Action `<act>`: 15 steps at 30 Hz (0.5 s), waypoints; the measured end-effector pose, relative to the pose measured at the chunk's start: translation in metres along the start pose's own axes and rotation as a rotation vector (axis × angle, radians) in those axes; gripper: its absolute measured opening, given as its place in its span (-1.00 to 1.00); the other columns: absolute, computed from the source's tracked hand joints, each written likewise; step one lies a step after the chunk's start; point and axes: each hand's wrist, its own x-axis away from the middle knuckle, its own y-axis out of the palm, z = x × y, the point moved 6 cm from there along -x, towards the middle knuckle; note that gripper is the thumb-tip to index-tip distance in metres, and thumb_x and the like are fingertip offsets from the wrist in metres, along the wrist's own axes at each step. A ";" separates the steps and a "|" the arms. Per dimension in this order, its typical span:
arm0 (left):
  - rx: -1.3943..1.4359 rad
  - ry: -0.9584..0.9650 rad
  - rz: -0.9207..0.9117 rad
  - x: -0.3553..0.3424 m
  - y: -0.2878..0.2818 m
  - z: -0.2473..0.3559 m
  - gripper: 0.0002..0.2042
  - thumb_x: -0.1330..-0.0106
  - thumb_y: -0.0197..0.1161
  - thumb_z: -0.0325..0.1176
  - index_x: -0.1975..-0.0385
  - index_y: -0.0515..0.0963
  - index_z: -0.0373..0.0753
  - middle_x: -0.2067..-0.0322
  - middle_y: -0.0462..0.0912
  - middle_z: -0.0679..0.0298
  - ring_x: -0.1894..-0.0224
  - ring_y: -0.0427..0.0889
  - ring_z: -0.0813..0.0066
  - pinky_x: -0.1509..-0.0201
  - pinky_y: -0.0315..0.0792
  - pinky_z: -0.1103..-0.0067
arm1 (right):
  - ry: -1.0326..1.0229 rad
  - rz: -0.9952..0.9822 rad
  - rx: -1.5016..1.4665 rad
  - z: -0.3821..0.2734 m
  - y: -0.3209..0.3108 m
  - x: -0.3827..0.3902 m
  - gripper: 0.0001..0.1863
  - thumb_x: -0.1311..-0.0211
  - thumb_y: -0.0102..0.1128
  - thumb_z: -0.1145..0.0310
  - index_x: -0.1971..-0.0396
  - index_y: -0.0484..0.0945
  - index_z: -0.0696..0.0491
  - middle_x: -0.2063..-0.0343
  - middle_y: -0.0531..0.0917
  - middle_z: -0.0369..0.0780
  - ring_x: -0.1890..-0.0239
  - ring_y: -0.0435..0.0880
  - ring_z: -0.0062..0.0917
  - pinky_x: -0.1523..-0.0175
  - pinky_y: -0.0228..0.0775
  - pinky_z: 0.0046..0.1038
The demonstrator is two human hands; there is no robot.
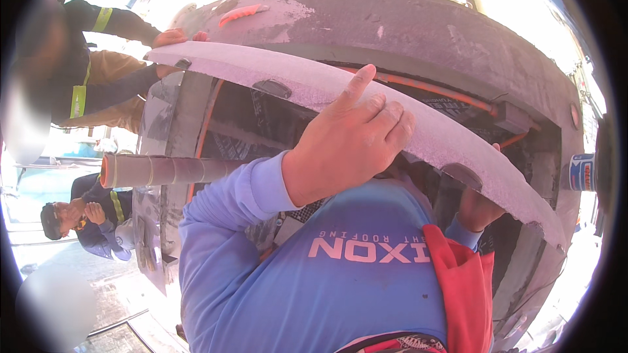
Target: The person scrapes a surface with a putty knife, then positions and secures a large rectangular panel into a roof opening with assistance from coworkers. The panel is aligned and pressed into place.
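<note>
A long, curved pale board [445, 134] with rounded cut-outs along its lower side crosses the view diagonally. My left hand [347, 137] lies over its middle, index finger reaching up the face, the other fingers curled on it. My right hand [476, 208] grips the board near its right end from behind and below, partly hidden by it. A co-worker's hands [169, 38] are at the board's far left end. Under the board is a dark opening with orange conduit [445, 91] along its frame.
A concrete rim [392, 19] curves behind the board, with a red-handled tool [242, 13] on it. A wrapped tube [150, 170] juts out at left. A co-worker [111, 85] stands at upper left; another person [91, 216] is lower left. A can [582, 171] is at right.
</note>
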 end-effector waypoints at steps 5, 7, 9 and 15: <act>0.058 0.034 -0.051 -0.017 0.006 -0.001 -0.72 -0.29 0.25 -0.40 0.01 0.65 -0.17 0.09 0.77 0.29 0.00 0.77 0.34 -0.56 0.15 0.01 | 0.016 -0.020 0.365 -0.007 0.010 0.005 -0.42 -0.62 -0.07 -0.04 -0.39 0.35 0.05 -0.38 0.45 0.02 -0.44 0.40 -0.10 -0.48 0.28 0.09; 0.114 0.006 -0.125 -0.027 0.006 -0.004 -0.69 -0.28 0.23 -0.47 -0.02 0.65 -0.20 0.05 0.77 0.25 -0.04 0.76 0.32 -0.53 0.20 -0.02 | 0.068 0.055 -0.096 0.000 0.012 0.002 -0.42 -0.59 0.03 -0.03 -0.39 0.36 0.04 -0.37 0.46 -0.02 -0.39 0.46 -0.16 -0.45 0.33 0.00; 0.049 0.003 -0.192 -0.028 0.008 -0.005 -0.65 -0.26 0.21 -0.56 -0.06 0.63 -0.25 0.02 0.76 0.21 -0.06 0.75 0.31 -0.51 0.21 -0.06 | 0.101 0.106 -0.193 0.012 0.014 -0.002 -0.41 -0.54 0.13 -0.01 -0.38 0.38 0.03 -0.37 0.47 -0.06 -0.35 0.50 -0.24 -0.41 0.38 -0.10; 0.023 0.095 -0.292 -0.033 0.016 -0.002 -0.70 -0.37 0.18 -0.57 -0.07 0.60 -0.30 0.02 0.76 0.19 -0.07 0.75 0.26 -0.50 0.23 -0.08 | 0.130 0.196 -0.321 0.018 0.016 0.007 -0.49 -0.44 0.34 0.17 -0.28 0.46 0.03 -0.28 0.54 -0.09 -0.28 0.56 -0.36 -0.34 0.45 -0.21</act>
